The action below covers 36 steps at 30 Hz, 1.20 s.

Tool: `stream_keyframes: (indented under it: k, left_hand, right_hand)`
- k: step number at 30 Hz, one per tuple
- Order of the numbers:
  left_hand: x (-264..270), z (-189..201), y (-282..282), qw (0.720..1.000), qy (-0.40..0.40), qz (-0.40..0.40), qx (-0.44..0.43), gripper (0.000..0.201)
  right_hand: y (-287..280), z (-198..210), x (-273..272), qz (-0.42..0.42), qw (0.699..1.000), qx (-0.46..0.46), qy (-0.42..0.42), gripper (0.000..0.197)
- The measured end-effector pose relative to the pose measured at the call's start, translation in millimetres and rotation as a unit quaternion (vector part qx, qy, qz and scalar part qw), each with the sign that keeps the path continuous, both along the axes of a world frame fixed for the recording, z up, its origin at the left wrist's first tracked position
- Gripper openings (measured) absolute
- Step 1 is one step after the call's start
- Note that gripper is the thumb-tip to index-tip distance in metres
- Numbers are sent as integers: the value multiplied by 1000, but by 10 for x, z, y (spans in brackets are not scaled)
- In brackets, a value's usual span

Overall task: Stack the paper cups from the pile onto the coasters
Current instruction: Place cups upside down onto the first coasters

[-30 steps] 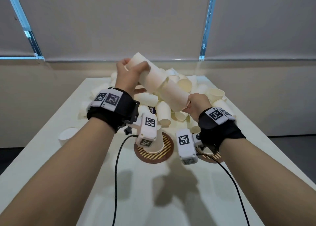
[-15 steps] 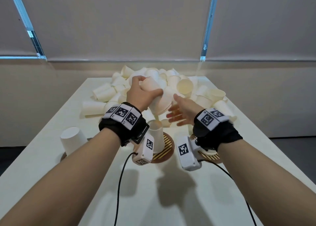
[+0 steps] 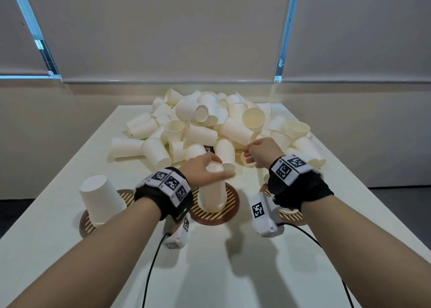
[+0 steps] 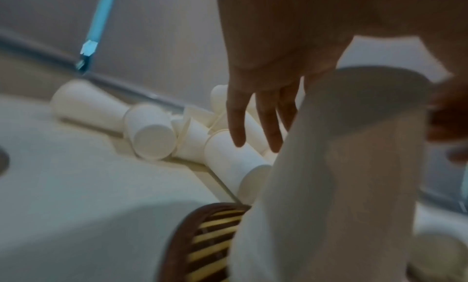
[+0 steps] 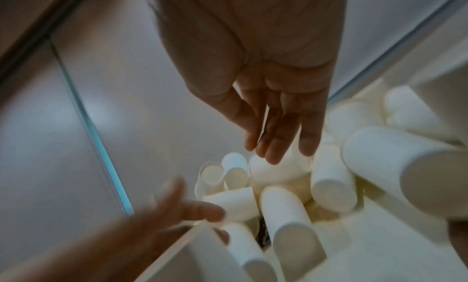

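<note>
A big pile of white paper cups [image 3: 210, 125] covers the far half of the table. On the middle striped coaster [image 3: 231, 214] stands an upside-down cup stack [image 3: 212, 195]. My left hand [image 3: 218, 167] grips its top, thumb on the near side and fingers on the far side. In the left wrist view the cup stack [image 4: 341, 166] fills the right, standing on the coaster [image 4: 202, 242]. My right hand [image 3: 253, 151] hovers over the pile's near edge. In the right wrist view the right hand [image 5: 278, 142] shows straight fingers and holds nothing.
A single upturned cup [image 3: 100, 198] stands on the left coaster [image 3: 86, 226]. My right wrist camera partly hides the right coaster [image 3: 291, 216]. A small purple-labelled item [image 3: 209, 148] lies in the pile. Cables trail over the near table [image 3: 210, 272].
Both hands held a long cup stack in the air. The left hand has brought it down upside down onto the middle coaster. The right hand let go and moved to the pile's edge.
</note>
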State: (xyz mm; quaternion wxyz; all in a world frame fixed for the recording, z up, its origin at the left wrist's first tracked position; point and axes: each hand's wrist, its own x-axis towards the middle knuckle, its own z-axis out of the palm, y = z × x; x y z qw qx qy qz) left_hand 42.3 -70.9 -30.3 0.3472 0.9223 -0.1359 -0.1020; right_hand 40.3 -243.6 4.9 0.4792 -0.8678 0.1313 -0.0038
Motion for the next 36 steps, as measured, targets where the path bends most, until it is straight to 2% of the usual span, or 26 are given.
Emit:
stream_keyframes:
  k: [2, 4, 5, 7, 10, 12, 16, 23, 26, 28, 31, 36]
  left_hand:
    - [144, 80, 43, 992, -11, 61, -106, 60]
    - [332, 142, 100, 973, -53, 153, -163, 47]
    - [427, 152, 134, 969, -73, 181, -154, 40]
    - [602, 106, 187, 974, -79, 198, -74, 29]
    - [807, -3, 239, 980, -48, 188, 37, 42]
    - [901, -34, 278, 974, -72, 210, 42, 49]
    - [1055, -25, 320, 955, -107, 275, -27, 49]
    - [1154, -26, 287, 966, -37, 246, -74, 32]
    - [1150, -18, 292, 968, -61, 222, -100, 12]
    - [1119, 18, 305, 966, -90, 215, -116, 11]
    - [1054, 92, 339, 958, -116, 215, -149, 12]
    - [954, 196, 411, 945, -112, 212, -221, 21]
  right_hand:
    - [-24, 57, 59, -7, 999, -26, -24, 31]
    - [-21, 98, 126, -9, 999, -37, -27, 31]
    - [-3, 102, 155, -7, 999, -40, -23, 31]
    - [60, 82, 217, 5, 999, -44, -4, 29]
    - [149, 18, 317, 31, 996, -68, 42, 29]
    - [168, -6, 386, 45, 994, -81, 58, 31]
    - [170, -2, 501, 64, 992, -83, 73, 34]
    - [229, -36, 577, 76, 993, -63, 68, 30]
    - [233, -51, 586, 85, 994, -49, 56, 25]
    - [228, -43, 587, 93, 993, -50, 48, 26]
    - [239, -23, 581, 97, 993, -58, 37, 43]
    - [288, 47, 510, 102, 993, -63, -18, 76]
